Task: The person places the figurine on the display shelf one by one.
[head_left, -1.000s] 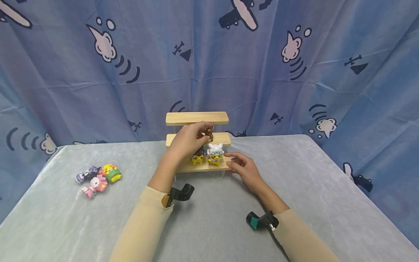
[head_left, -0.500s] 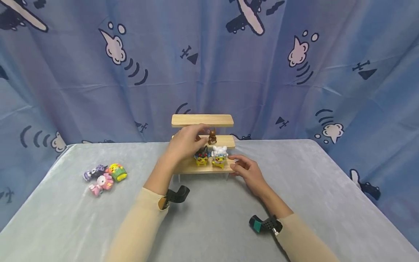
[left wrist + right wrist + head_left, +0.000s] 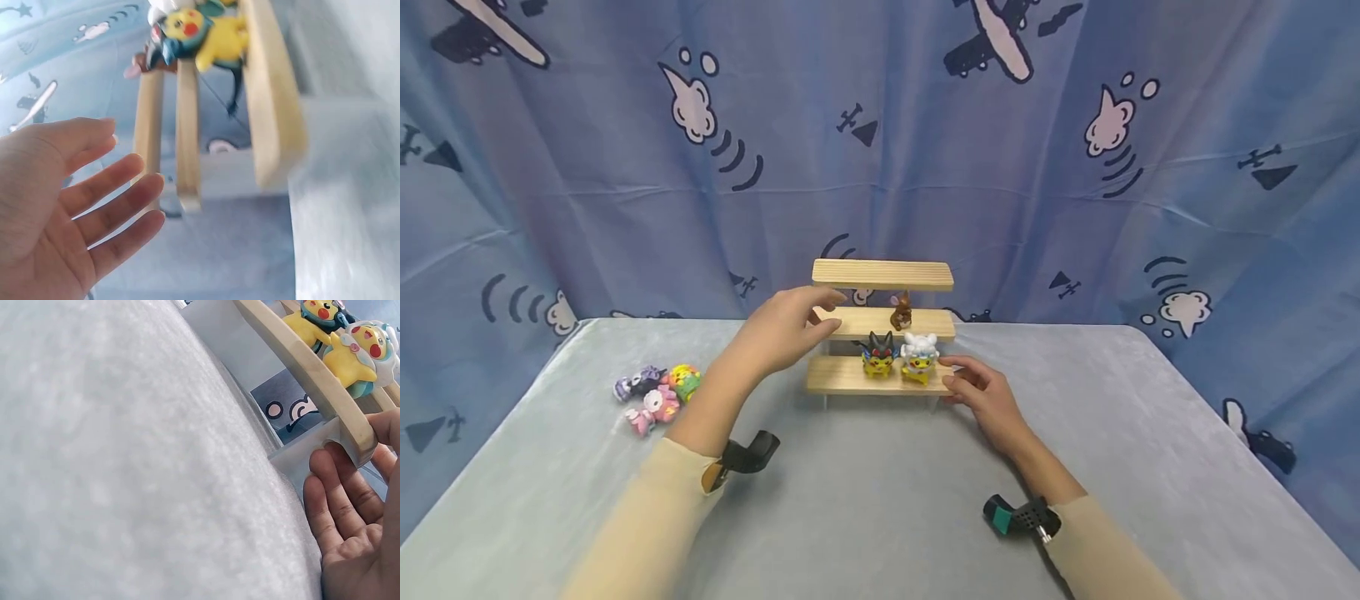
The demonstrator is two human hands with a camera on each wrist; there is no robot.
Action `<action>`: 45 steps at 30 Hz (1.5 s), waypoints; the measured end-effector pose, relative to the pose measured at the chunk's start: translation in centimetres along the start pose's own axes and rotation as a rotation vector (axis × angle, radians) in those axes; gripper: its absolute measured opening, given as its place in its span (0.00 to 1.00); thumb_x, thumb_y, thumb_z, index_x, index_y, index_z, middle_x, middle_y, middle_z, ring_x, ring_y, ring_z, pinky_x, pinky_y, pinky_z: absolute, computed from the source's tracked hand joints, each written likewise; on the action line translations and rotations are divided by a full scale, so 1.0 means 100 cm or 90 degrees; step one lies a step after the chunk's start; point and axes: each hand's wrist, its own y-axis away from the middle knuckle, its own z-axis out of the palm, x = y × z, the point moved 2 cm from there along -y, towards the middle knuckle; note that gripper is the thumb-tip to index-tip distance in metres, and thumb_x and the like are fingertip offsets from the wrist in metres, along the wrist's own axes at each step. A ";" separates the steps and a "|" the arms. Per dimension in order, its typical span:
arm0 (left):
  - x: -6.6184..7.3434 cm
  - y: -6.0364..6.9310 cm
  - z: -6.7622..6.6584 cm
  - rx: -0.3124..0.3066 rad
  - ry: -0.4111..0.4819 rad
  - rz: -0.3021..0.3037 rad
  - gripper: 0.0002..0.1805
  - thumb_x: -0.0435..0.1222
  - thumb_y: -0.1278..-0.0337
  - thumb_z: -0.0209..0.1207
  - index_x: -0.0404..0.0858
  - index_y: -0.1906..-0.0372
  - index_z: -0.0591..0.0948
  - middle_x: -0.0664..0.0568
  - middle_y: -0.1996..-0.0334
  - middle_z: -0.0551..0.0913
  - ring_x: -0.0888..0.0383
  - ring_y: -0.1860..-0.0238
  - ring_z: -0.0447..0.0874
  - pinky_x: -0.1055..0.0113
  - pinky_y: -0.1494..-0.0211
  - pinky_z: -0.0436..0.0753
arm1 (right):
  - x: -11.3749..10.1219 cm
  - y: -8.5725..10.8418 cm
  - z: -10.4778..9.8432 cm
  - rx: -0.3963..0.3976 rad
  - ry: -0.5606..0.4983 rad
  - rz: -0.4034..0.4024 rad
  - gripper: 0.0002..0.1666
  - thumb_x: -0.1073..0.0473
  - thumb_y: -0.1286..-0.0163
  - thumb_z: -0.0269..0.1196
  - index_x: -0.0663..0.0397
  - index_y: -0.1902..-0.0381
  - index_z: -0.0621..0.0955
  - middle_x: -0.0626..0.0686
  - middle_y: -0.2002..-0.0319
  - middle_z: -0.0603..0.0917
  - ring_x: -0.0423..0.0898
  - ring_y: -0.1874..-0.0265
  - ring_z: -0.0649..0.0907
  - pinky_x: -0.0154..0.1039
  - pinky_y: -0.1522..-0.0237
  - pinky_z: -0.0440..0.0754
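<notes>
A three-tier wooden display shelf [image 3: 842,382] with clear supports stands on the table. On its middle board sits a brown mouse-like figurine [image 3: 901,312]. Two yellow Pikachu figurines are on the lowest board: one in a dark horned hood [image 3: 878,355], one in a fluffy white hood [image 3: 918,358]. My left hand [image 3: 790,327] hovers by the shelf's left end, fingers spread and holding nothing; the left wrist view shows its loose fingers apart from the boards. With my right hand [image 3: 988,402] I grip the right end of the lowest board, fingers [image 3: 340,500] curled against its underside and clear support.
Left on the pale cloth-covered table [image 3: 865,500] lies a cluster of small figurines: a purple and black one [image 3: 640,382], a pink one [image 3: 658,404] and a yellow-green one [image 3: 685,382], partly behind my left forearm. A blue patterned curtain [image 3: 880,150] hangs behind.
My left hand has let go of the brown figurine, which stays on the middle board, and has drawn back to the left. My right hand keeps its place on the shelf. The head view has shifted.
</notes>
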 end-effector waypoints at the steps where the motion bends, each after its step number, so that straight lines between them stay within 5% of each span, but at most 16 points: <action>1: -0.003 0.003 -0.001 -0.001 -0.005 -0.005 0.20 0.44 0.28 0.58 0.48 0.35 0.79 0.53 0.40 0.84 0.54 0.50 0.86 0.55 0.49 0.85 | 0.000 0.000 -0.001 0.002 0.001 0.001 0.22 0.61 0.26 0.61 0.65 0.37 0.77 0.49 0.60 0.84 0.36 0.62 0.85 0.37 0.56 0.89; 14: -0.053 0.048 -0.021 -0.009 -0.077 -0.066 0.20 0.42 0.29 0.57 0.44 0.36 0.79 0.48 0.40 0.84 0.49 0.47 0.86 0.48 0.45 0.83 | -0.004 -0.004 -0.004 -0.003 0.007 -0.015 0.23 0.60 0.25 0.61 0.66 0.37 0.77 0.43 0.61 0.83 0.35 0.62 0.84 0.36 0.56 0.89; 22: -0.084 0.084 -0.034 0.009 -0.038 -0.145 0.22 0.45 0.26 0.54 0.46 0.32 0.76 0.46 0.40 0.83 0.45 0.42 0.83 0.43 0.44 0.81 | -0.005 -0.006 -0.001 -0.006 0.006 -0.013 0.23 0.60 0.25 0.60 0.66 0.37 0.77 0.42 0.60 0.83 0.35 0.62 0.84 0.36 0.57 0.89; 30: -0.103 0.091 -0.031 -0.014 -0.048 -0.174 0.23 0.45 0.26 0.54 0.44 0.32 0.76 0.40 0.40 0.82 0.43 0.41 0.81 0.41 0.43 0.80 | -0.002 0.000 -0.001 -0.004 0.012 -0.001 0.22 0.62 0.25 0.59 0.68 0.37 0.76 0.44 0.62 0.83 0.35 0.63 0.84 0.35 0.58 0.89; 34: -0.112 0.095 -0.032 -0.034 -0.032 -0.192 0.24 0.44 0.27 0.55 0.42 0.31 0.74 0.36 0.42 0.81 0.48 0.61 0.88 0.50 0.57 0.85 | -0.002 -0.001 0.001 -0.002 0.015 0.005 0.22 0.60 0.25 0.60 0.66 0.37 0.77 0.47 0.62 0.83 0.35 0.63 0.85 0.35 0.57 0.89; 38: -0.123 0.101 -0.031 -0.072 0.031 -0.231 0.27 0.42 0.27 0.55 0.41 0.28 0.70 0.32 0.44 0.79 0.55 0.85 0.81 0.56 0.82 0.82 | -0.002 0.000 0.001 -0.003 0.013 0.006 0.22 0.60 0.25 0.60 0.66 0.37 0.77 0.47 0.62 0.83 0.35 0.63 0.85 0.36 0.57 0.89; 41: -0.130 0.103 -0.032 -0.076 0.049 -0.239 0.28 0.42 0.28 0.55 0.40 0.28 0.69 0.29 0.44 0.76 0.56 0.86 0.79 0.57 0.87 0.79 | -0.002 -0.001 0.001 -0.002 0.010 0.006 0.22 0.61 0.25 0.60 0.66 0.37 0.77 0.47 0.62 0.83 0.35 0.63 0.85 0.36 0.57 0.89; 45: -0.137 0.104 -0.031 -0.073 0.040 -0.221 0.29 0.42 0.29 0.57 0.37 0.29 0.70 0.34 0.60 0.83 0.57 0.86 0.78 0.58 0.86 0.79 | -0.002 -0.001 0.001 -0.002 0.007 0.009 0.22 0.61 0.25 0.60 0.66 0.37 0.76 0.47 0.60 0.83 0.35 0.62 0.85 0.36 0.57 0.89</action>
